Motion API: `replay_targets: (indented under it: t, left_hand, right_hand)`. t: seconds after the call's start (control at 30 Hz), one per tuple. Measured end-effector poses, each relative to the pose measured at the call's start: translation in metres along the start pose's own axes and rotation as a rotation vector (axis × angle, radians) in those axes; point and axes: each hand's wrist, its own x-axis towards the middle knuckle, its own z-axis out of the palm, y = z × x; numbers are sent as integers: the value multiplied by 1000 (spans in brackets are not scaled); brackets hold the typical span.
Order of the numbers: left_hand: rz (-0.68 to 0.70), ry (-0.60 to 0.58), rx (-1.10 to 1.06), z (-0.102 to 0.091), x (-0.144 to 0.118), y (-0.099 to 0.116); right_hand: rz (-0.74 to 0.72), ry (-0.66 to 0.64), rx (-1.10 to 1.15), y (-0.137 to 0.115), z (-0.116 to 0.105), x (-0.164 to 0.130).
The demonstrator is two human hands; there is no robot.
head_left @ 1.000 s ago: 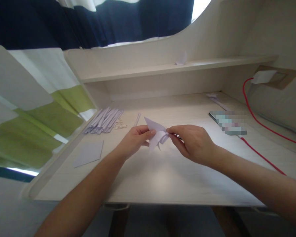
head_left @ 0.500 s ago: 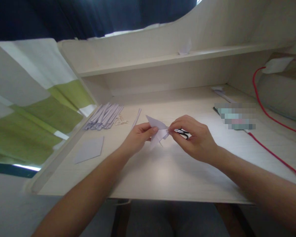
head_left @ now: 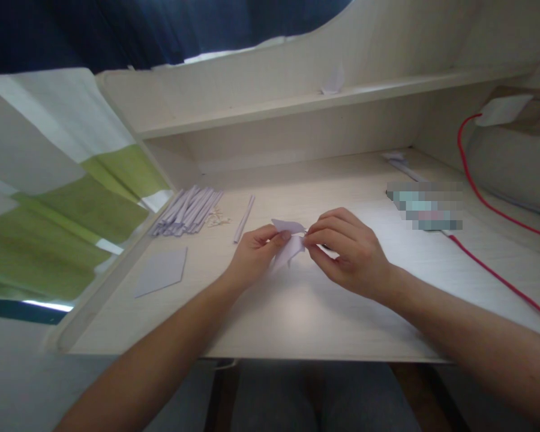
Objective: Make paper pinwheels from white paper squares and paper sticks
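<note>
A folded piece of white paper (head_left: 288, 251) with pointed flaps is held above the desk, in front of me. My left hand (head_left: 260, 249) pinches its left side between thumb and fingers. At its right edge, the thumb and fingertips of my right hand (head_left: 348, 249) are closed on the paper. Behind those fingers a small dark piece shows, most of it covered by the hand; I cannot tell whether the hand holds it. A thin white paper stick (head_left: 243, 219) lies on the desk just beyond my left hand.
Bundled paper sticks (head_left: 186, 210) lie at the left beside small pale bits (head_left: 218, 218). A flat paper square (head_left: 162, 272) is nearer me. At the right are a blurred-out object (head_left: 425, 207) and a red cable (head_left: 499, 276). A shelf (head_left: 252, 114) crosses the back.
The folded paper has turned, and its upper flap looks flatter. Black-handled scissors visible by my right hand before are now almost hidden. The view has shifted slightly.
</note>
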Motion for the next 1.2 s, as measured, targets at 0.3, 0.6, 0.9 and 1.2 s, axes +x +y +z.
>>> replay_targets:
  t: [0.3,0.6,0.9,1.2]
  left_hand:
    - [-24,-3,22,5,1,-10]
    - [-376,12,-110,17,5,-30]
    - [-93,-65,414,-3,7,-32]
    - [-132,1,175,3,9,-40]
  right_hand:
    - [137,35,61,-2,5,-2]
    - [175,15,51,3,13,-9]
    - [340,-88,89,4,11,-9]
    - [505,-77,174,3,13,-9]
